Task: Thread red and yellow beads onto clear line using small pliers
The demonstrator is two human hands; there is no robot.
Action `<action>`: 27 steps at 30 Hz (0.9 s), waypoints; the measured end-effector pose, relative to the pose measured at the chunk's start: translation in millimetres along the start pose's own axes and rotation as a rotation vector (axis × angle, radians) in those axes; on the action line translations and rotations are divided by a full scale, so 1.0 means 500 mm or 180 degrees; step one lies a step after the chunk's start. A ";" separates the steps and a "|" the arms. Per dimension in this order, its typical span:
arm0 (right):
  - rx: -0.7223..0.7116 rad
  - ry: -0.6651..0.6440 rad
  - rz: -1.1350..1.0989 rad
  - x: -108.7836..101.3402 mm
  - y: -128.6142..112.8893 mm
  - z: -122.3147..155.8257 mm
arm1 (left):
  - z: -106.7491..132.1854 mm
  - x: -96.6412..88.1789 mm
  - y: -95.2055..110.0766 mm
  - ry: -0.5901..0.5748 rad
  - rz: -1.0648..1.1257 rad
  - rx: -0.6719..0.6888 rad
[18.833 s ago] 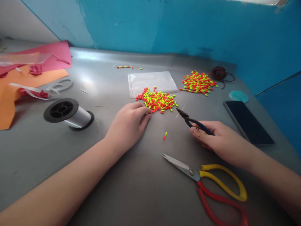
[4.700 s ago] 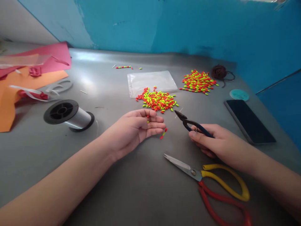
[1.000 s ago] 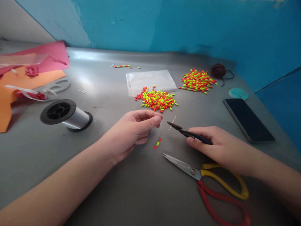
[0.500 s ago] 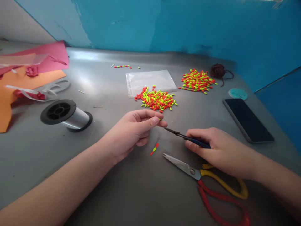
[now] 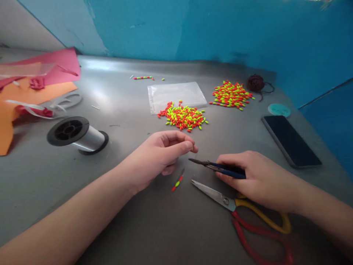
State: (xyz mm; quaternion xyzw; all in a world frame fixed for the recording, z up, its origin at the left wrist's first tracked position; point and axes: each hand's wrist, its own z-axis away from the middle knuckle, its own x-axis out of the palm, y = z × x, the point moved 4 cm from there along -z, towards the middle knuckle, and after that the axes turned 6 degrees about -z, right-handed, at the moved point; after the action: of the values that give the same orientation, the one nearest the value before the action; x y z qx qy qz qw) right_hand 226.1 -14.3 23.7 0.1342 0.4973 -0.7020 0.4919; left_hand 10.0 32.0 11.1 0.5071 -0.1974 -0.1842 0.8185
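Observation:
My left hand point(image 5: 165, 151) pinches a small yellow-green bead point(image 5: 192, 148) between thumb and forefinger; most of it is hidden. Below those fingers is a short row of red and yellow-green beads point(image 5: 177, 183), slanted, with a thin clear thread faintly visible at its top. My right hand point(image 5: 248, 175) is closed around the dark blue handles of slim needle-nose pliers point(image 5: 209, 164). The pliers' dark tip points left, just under the left fingertips and apart from them. Scissors point(image 5: 213, 193) with yellow and red handles lie beneath the right hand.
Two piles of beads, a near one point(image 5: 184, 117) and a far one point(image 5: 231, 95), lie beyond my hands, with a clear plastic bag point(image 5: 176, 95) behind the near one. A thread spool point(image 5: 91, 139) is at left, a phone point(image 5: 292, 141) at right. Coloured paper point(image 5: 63, 62) covers the far left.
The pliers' tip has dropped away from my left fingertips and its jaws show side-on. My left fingers have shifted slightly right. The short bead row has swung down and left.

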 end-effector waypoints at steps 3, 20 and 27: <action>-0.0028 -0.0043 0.0123 0.004 -0.004 0.002 | 0.001 -0.002 -0.001 -0.0035 0.0049 -0.0061; -0.0066 0.0013 0.0281 0.008 -0.003 0.004 | -0.003 -0.001 -0.009 -0.0083 0.0098 -0.0111; -0.0029 -0.0014 0.0291 0.007 -0.004 0.005 | -0.001 -0.001 -0.008 -0.0113 0.0050 -0.0110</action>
State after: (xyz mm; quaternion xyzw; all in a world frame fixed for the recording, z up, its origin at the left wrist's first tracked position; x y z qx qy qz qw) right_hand 223.7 -18.3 23.8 0.1529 0.4927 -0.6769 0.5251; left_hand 9.7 30.8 7.4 0.4879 -0.2127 -0.1901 0.8250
